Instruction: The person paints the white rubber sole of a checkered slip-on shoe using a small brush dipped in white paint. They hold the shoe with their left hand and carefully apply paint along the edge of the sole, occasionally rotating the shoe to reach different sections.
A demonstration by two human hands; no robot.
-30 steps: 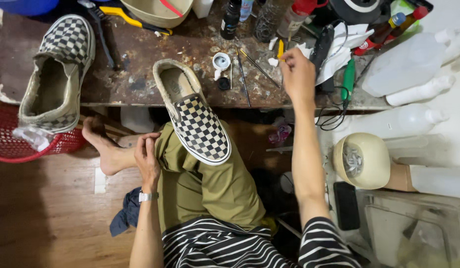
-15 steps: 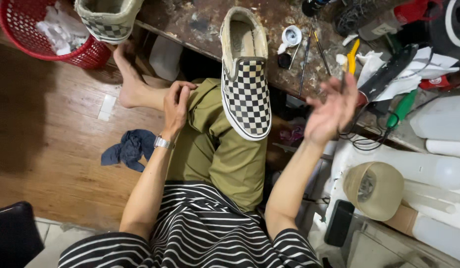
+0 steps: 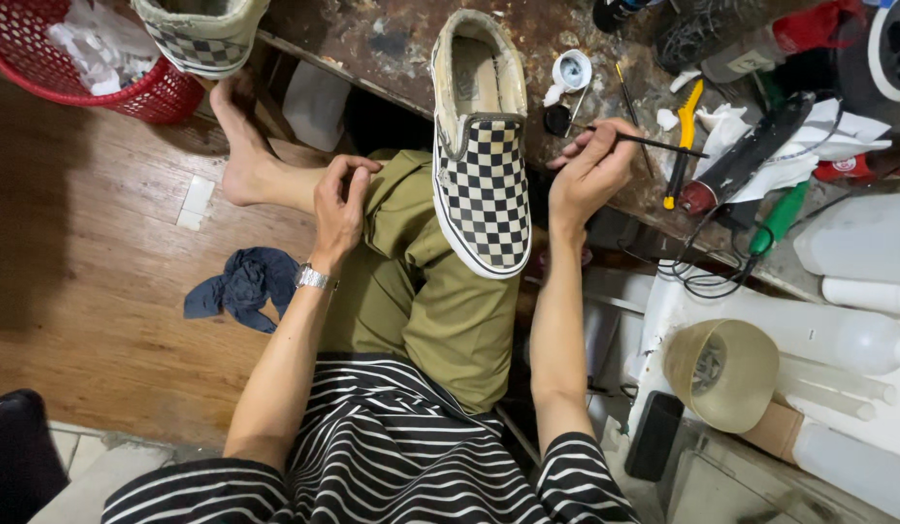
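Observation:
A checkered slip-on shoe (image 3: 481, 165) lies with its heel on the worn workbench (image 3: 372, 39) and its toe over my olive-trousered knee. My right hand (image 3: 590, 175) holds a thin black brush (image 3: 654, 144) just right of the shoe, near a small white pot (image 3: 570, 70) and a dark lid (image 3: 556, 118). My left hand (image 3: 341, 204) rests curled on my raised left leg, holding nothing, with a watch on its wrist. A second checkered shoe (image 3: 199, 31) sits at the bench's left end.
A red basket (image 3: 91, 73) of crumpled paper stands on the wood floor at the left, and a blue rag (image 3: 244, 283) lies by my leg. Tools, a yellow-handled cutter (image 3: 685, 126), cables and white bottles (image 3: 857, 247) crowd the right. A tape roll (image 3: 721, 374) sits lower right.
My right hand came back from the tools at the bench and now holds the thin brush beside the shoe. The view shifted left; the left hand stayed on my leg.

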